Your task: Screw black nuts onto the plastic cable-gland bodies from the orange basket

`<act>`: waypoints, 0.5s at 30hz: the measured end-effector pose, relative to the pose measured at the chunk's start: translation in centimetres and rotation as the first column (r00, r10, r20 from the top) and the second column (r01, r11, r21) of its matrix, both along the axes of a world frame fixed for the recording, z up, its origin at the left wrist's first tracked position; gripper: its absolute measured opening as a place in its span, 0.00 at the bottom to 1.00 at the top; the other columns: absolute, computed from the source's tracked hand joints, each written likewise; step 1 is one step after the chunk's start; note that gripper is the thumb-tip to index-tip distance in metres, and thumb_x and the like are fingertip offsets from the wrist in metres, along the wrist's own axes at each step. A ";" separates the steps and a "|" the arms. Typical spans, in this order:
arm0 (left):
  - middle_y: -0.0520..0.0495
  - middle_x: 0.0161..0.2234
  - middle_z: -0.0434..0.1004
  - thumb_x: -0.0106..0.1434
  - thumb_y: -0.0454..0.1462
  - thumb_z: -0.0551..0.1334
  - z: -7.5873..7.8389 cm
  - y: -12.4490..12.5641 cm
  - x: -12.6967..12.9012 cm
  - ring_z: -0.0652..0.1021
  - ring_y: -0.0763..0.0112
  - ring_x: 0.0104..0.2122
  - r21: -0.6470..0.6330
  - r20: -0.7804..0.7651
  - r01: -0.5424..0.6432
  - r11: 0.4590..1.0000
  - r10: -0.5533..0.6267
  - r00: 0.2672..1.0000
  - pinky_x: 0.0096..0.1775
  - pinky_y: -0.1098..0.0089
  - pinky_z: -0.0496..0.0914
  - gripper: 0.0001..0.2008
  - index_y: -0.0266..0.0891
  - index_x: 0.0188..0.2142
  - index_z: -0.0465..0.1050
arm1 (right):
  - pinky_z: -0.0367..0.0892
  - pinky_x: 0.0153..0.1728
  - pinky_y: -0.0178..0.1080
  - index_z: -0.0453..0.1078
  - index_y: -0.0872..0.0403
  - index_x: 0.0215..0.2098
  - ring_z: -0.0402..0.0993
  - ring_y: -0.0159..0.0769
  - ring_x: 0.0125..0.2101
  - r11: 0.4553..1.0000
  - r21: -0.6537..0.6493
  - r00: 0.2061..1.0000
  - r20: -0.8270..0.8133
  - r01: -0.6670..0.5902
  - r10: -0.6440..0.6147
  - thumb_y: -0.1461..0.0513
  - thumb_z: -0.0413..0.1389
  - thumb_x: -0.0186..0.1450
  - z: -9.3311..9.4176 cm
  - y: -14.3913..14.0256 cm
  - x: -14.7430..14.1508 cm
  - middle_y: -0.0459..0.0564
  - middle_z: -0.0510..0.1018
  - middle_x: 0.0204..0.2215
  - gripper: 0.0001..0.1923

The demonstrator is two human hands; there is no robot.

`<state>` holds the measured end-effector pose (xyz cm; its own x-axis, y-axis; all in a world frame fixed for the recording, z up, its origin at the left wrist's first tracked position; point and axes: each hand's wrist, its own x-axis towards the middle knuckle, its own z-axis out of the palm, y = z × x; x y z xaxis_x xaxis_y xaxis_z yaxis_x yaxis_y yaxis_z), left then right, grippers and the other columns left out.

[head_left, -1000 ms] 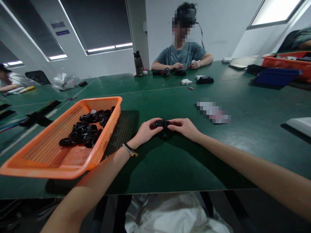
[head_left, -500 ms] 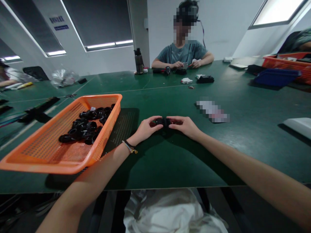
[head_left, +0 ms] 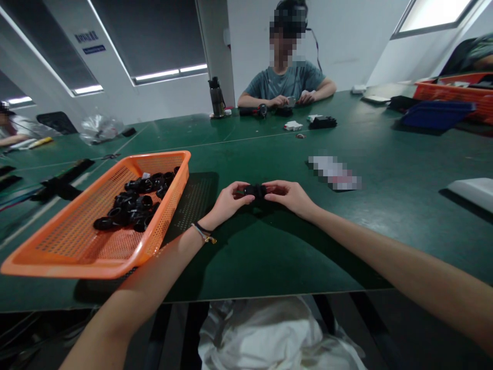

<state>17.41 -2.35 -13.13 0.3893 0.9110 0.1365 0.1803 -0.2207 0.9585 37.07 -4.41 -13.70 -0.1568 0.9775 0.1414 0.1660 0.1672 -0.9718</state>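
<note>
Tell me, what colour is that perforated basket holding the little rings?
Orange basket, clearest in the head view; the rings are black.

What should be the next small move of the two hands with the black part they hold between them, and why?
Probably a short twist or push of the two ends together. The left hand and right hand each pinch one end of the small black part just above the green table, so it looks not yet finished. After that it may go into the orange basket with the other black parts.
</note>
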 end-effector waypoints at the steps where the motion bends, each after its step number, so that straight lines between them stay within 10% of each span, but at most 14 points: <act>1: 0.46 0.37 0.73 0.50 0.35 0.65 0.0 0.0 0.0 0.75 0.77 0.28 0.005 -0.004 -0.003 1.000 0.003 1.000 0.34 0.72 0.70 0.18 0.34 0.41 0.68 | 0.70 0.43 0.44 0.73 0.54 0.40 0.76 0.37 0.35 1.000 0.002 1.000 -0.002 -0.003 0.003 0.61 0.63 0.47 -0.1 0.0 0.0 0.48 0.80 0.32 0.20; 15: 0.49 0.35 0.72 0.50 0.33 0.65 0.1 -0.2 0.2 0.75 0.79 0.27 -0.055 0.022 0.008 0.998 -0.006 1.000 0.33 0.73 0.69 0.16 0.34 0.39 0.67 | 0.70 0.43 0.43 0.73 0.54 0.38 0.75 0.35 0.34 0.999 0.050 1.000 -0.017 0.004 -0.004 0.63 0.63 0.45 -0.3 0.2 0.1 0.47 0.79 0.32 0.20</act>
<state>17.57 -2.52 -13.01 0.3931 0.9146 0.0946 0.1578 -0.1685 0.9730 37.13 -4.26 -14.00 -0.1500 0.9697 0.1930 0.1500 0.2152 -0.9650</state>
